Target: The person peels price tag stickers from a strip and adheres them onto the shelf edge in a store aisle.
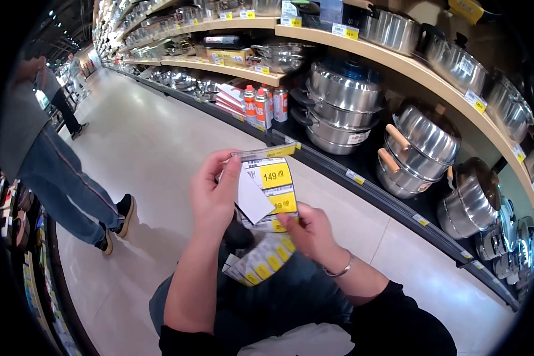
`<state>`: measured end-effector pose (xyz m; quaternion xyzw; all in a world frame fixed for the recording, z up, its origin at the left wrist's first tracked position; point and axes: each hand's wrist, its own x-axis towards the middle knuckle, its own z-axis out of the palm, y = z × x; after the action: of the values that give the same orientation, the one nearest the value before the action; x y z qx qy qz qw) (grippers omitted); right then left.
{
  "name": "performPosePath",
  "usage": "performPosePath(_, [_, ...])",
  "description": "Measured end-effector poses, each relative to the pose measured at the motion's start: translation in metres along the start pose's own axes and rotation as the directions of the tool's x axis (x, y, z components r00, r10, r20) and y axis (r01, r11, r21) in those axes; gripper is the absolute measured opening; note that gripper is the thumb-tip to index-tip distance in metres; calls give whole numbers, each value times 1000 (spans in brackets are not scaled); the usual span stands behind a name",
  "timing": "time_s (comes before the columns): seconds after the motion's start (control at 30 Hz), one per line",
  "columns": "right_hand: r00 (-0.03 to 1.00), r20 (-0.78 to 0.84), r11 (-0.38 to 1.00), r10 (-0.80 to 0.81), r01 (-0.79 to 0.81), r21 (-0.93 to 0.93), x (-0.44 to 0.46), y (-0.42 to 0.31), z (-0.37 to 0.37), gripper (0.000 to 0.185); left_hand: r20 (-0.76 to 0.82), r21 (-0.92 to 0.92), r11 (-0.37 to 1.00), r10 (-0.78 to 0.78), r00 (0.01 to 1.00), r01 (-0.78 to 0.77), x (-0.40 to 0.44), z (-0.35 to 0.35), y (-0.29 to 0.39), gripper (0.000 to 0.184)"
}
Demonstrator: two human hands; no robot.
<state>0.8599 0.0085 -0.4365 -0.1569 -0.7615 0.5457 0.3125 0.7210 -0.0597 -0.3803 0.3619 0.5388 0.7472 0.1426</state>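
Note:
My left hand is closed on a clear plastic price tag holder with a yellow-edged label in it. A blank white card also sticks out from under its fingers. My right hand pinches the side of a long strip of yellow-and-white price labels, the top one reading 149.00. Below my hands the strip curls round over my lap, with its lower loop blurred. A metal bracelet circles my right wrist.
Steamer pots and wooden-handled pots stand on the low shelf at right, beside orange-and-white gas cans. Saucepans line the shelf above. Label-lined shelf edges border the aisle. At left stands a person in jeans, others farther back.

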Motion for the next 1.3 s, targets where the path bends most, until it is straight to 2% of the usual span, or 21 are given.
performPosePath(0.07, [994,-45,986,-99,104,128,-7,-3,-2,16,-57,192,979,78,995,-65,-9,-16,7,19])
performPosePath(0.1, [994,-64,982,-90,99,159,-11,-6,-4,16,-68,192,978,91,994,-76,-14,-20,11,19])
performPosePath(0.13, [993,-53,981,-103,111,157,-16,-11,-7,16,-120,111,994,34,992,-20,-19,-22,16,19])
performPosePath(0.17, [998,-48,962,-32,44,269,-23,-20,-9,16,-166,25,999,-28,986,33,-25,-26,25,19])
performPosePath(0.23, [1000,-14,926,28,-21,378,-32,-22,-16,17,-158,-12,997,-74,985,73,-33,-32,31,18])
performPosePath(0.3, [981,-165,750,-98,182,635,-42,-19,-27,27,-159,-48,990,-141,977,136,-46,-37,39,18])
performPosePath(0.33, [981,-143,679,-130,193,708,-45,-22,-33,30,-122,-90,982,-179,976,169,-52,-38,42,17])
performPosePath(0.47, [972,-147,636,-181,230,737,-53,-36,-35,29,-17,-82,942,-327,945,324,-75,-37,62,16])
performPosePath(0.57, [976,7,821,-218,180,542,-53,-32,-28,24,21,-71,936,-343,939,344,-88,-29,58,15])
performPosePath(0.6, [977,10,918,-211,195,345,-52,-22,-27,23,53,-81,941,-325,944,328,-90,-28,54,15])
performPosePath(0.67, [991,2,903,-131,119,413,-49,-39,-13,16,87,-97,934,-335,938,343,-90,-32,44,16])
performPosePath(0.73, [996,-87,871,-16,57,489,-46,-34,-8,16,-7,-135,941,-313,950,309,-91,-40,37,22])
performPosePath(0.77, [994,-106,784,-32,91,614,-46,-31,-9,16,-29,-135,939,-324,946,318,-90,-50,27,22])
performPosePath(0.8, [994,-106,744,-29,92,662,-45,-29,-12,17,201,-612,648,-427,882,453,-88,-65,15,22])
performPosePath(0.83, [995,-91,722,-28,83,687,-45,-26,-14,18,433,-851,136,-368,823,508,-88,-80,5,22])
performPosePath(0.87, [997,-77,699,-26,73,712,-45,-23,-15,19,397,-864,150,-383,834,481,-89,-86,-4,22])
performPosePath(0.93, [998,-44,712,-33,54,700,-46,-18,-15,21,554,-797,-204,126,823,568,-91,-84,-21,34])
performPosePath(0.97, [998,-8,756,-63,52,652,-47,-11,-16,28,539,-789,-237,174,824,566,-92,-85,-22,40])
performPosePath(1.13, [998,29,741,-57,23,671,-47,-5,-9,29,508,-817,-264,91,857,512,-90,-89,-32,39])
performPosePath(1.2, [997,48,729,-53,6,685,-46,-3,-7,30,499,-851,-195,-9,866,488,-89,-90,-34,38])
performPosePath(1.3, [992,120,699,-48,-52,714,-46,0,-3,34,505,-853,-166,-28,862,494,-88,-94,-41,39])
